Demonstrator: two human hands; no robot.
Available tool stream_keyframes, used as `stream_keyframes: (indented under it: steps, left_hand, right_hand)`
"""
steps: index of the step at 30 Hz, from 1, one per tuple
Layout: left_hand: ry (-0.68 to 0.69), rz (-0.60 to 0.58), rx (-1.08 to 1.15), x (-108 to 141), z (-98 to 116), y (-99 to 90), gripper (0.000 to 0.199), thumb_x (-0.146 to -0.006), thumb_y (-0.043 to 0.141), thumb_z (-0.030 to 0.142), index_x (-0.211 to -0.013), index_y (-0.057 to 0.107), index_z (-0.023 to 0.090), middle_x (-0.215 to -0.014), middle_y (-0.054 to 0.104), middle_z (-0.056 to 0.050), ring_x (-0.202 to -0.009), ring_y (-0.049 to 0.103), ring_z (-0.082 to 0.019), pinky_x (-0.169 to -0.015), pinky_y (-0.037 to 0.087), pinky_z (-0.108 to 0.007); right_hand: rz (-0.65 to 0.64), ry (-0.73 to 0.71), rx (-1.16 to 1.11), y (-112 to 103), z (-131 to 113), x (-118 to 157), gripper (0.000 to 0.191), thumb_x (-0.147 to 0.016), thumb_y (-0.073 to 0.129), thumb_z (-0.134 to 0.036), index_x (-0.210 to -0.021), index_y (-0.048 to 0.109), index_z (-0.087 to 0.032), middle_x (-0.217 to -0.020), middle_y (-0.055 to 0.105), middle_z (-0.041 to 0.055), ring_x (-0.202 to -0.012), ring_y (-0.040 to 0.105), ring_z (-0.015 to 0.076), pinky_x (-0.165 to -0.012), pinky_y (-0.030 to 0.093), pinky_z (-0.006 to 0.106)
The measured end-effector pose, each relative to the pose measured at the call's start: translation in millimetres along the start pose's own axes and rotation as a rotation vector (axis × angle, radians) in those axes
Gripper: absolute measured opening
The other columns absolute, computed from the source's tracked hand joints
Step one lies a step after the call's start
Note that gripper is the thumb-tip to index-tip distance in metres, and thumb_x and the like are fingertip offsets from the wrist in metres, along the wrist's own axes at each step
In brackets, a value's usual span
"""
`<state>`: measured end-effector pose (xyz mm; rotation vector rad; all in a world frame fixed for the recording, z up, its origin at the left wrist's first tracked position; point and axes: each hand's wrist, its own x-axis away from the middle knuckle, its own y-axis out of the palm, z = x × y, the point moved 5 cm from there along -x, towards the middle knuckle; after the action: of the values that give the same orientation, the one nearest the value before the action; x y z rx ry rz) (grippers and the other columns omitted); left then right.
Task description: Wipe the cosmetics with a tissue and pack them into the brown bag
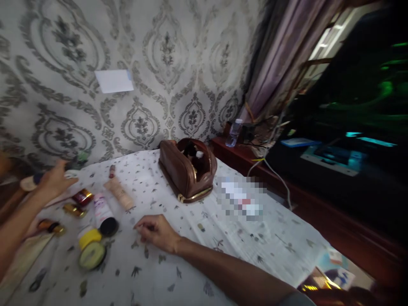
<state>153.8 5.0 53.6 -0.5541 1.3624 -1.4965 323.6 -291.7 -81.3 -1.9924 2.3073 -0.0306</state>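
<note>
My left hand (54, 183) reaches over the far left of the bed sheet, thumb and index finger apart. Beside it are a beige and dark item (29, 182) and a small whitish item (70, 174); contact with either is unclear. Loosely curled, my right hand (157, 233) hovers over or rests on the sheet, with nothing visible in it. Between the hands lie a pink-and-white tube (101, 208) with a black cap, a beige tube (119, 193), a yellow-banded jar (92, 250), a dark red bottle (83, 197) and small gold-capped bottles (74, 210).
A brown leather toiletry bag (178, 170) stands unzipped, bottles inside. Right of it, a pixelated patch hides a pale item (240, 197). A clear bottle (234, 134) stands on the dark red wooden ledge (219, 146). A white cable (282, 182) hangs there. Packets (334, 278) lie lower right.
</note>
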Motion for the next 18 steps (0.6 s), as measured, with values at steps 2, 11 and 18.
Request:
stream_keyframes:
  steps: [2,11,18]
  left_hand:
    - [-0.024,-0.11,0.389,35.8,32.3,-3.4,0.06,-0.068,0.059,0.039,-0.123,0.048,0.019,-0.092,0.069,0.001,-0.087,0.063,-0.022,-0.069,0.05,-0.028]
    - [-0.023,-0.394,1.279,199.4,146.4,33.4,0.054,-0.065,0.075,0.039,-0.112,0.056,0.02,-0.089,0.065,-0.001,-0.071,0.062,-0.017,-0.054,0.045,-0.023]
    - [0.35,-0.323,0.872,244.2,161.0,23.0,0.022,-0.089,0.059,0.035,-0.103,0.065,0.019,-0.103,0.068,-0.008,-0.096,0.064,-0.025,-0.084,0.049,-0.034]
  right_hand:
    - [0.018,-0.054,0.0,-1.4,-3.6,-0.6,0.044,-0.088,0.061,-0.056,-0.107,0.072,-0.018,-0.075,0.067,0.001,-0.071,0.063,0.0145,-0.069,0.05,0.027]
    - [-0.02,-0.027,-0.532,11.3,-30.5,5.2,0.069,-0.085,0.057,-0.07,-0.138,0.048,-0.028,-0.125,0.065,0.0091,-0.095,0.069,0.0216,-0.079,0.057,0.038]
    - [0.061,0.022,-0.518,10.1,-14.9,39.7,0.057,-0.081,0.059,-0.071,-0.113,0.058,-0.025,-0.096,0.067,0.0038,-0.075,0.062,0.0174,-0.054,0.05,0.025]
